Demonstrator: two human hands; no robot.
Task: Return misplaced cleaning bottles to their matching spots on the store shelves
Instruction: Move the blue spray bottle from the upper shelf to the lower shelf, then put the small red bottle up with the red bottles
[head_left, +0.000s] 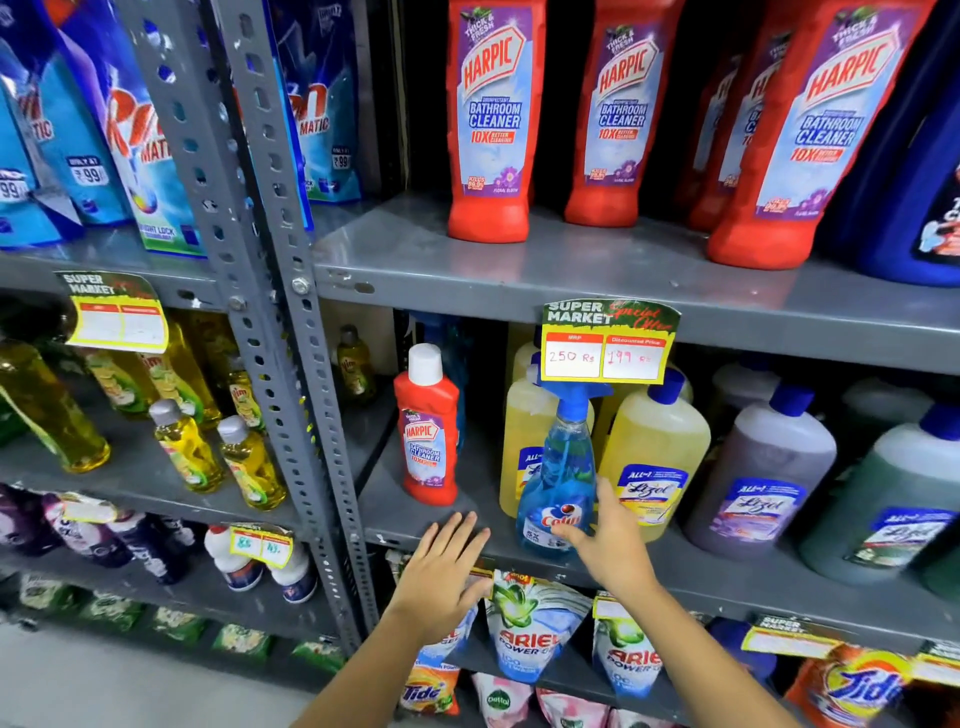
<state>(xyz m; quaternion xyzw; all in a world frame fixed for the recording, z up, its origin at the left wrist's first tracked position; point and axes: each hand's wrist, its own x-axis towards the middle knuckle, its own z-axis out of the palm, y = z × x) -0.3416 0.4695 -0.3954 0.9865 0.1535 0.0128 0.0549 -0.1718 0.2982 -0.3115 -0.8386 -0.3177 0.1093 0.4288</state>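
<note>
A small red Harpic bottle (427, 426) with a white cap stands alone at the left of the middle shelf (727, 571). A blue Colin spray bottle (561, 478) stands at the shelf's front edge, in front of yellow Lizol bottles (655, 452). My right hand (608, 540) reaches to the spray bottle's lower right side, thumb touching its label, fingers apart. My left hand (448, 566) hovers open just below the shelf edge, under the small Harpic bottle. Large red Harpic bottles (493, 119) stand in a row on the shelf above.
Purple and green Lizol bottles (763, 467) fill the middle shelf's right side. A price tag (608, 343) hangs over the spray bottle's trigger. A grey perforated upright (280, 291) splits the shelving; yellow Vim bottles (187, 447) stand to its left. Ariel pouches (530, 623) sit below.
</note>
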